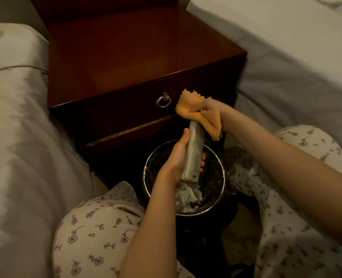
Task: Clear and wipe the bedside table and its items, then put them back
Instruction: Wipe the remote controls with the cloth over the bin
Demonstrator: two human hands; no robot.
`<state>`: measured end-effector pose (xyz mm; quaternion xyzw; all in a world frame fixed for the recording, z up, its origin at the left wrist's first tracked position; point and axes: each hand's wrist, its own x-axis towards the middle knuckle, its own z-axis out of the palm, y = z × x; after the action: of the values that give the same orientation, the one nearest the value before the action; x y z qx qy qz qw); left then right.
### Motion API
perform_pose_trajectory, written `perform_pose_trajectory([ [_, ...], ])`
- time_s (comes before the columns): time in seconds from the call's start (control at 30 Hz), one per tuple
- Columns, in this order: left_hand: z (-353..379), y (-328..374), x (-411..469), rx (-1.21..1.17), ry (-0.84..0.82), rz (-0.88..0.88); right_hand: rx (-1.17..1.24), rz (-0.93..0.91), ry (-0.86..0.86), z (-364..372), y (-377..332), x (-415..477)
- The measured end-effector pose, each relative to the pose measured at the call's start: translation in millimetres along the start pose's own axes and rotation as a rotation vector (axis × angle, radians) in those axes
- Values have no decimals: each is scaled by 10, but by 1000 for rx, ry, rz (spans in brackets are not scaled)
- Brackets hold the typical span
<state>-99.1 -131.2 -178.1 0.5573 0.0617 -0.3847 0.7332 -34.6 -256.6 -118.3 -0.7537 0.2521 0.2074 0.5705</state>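
Note:
My left hand (177, 155) grips a long grey remote control (193, 153) around its lower half, holding it upright over a bin. My right hand (208, 108) holds an orange cloth (198, 111) bunched around the remote's top end. The dark wooden bedside table (126, 63) stands just behind, its top bare. Its drawer front carries a metal ring pull (163, 101).
A round metal-rimmed waste bin (220, 189) with crumpled paper inside sits on the floor between my knees. White-sheeted beds flank the table, one on the left (15, 117) and one on the right (296, 57). My legs in floral trousers fill the lower view.

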Motion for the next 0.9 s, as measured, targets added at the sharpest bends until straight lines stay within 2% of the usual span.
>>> perform_pose_trajectory([
  [0.13, -23, -9, -34, -40, -70, 3, -115, -16, -9, 5, -21, 9],
  [0.37, -54, 7, -64, -246, -219, 1, -47, -42, -128, -101, -40, -31],
  [0.47, -63, -2, -57, -308, -222, 45, -19, -50, -84, -72, -35, -46],
  [0.57, -86, 5, -34, -384, -158, 64, -48, -113, 125, -45, 27, -21],
  [0.63, -101, 37, -21, -430, -86, 39, 59, -199, 188, -20, 70, -49],
  [0.7, -100, 73, -9, -432, -4, 8, 86, -347, 113, 75, 116, -135],
  [0.8, -97, 82, 8, -411, 149, -8, -264, -597, -104, 287, 266, -214],
  [0.9, -94, 60, 20, -443, 226, -20, -461, -742, -141, 393, 380, -247],
])
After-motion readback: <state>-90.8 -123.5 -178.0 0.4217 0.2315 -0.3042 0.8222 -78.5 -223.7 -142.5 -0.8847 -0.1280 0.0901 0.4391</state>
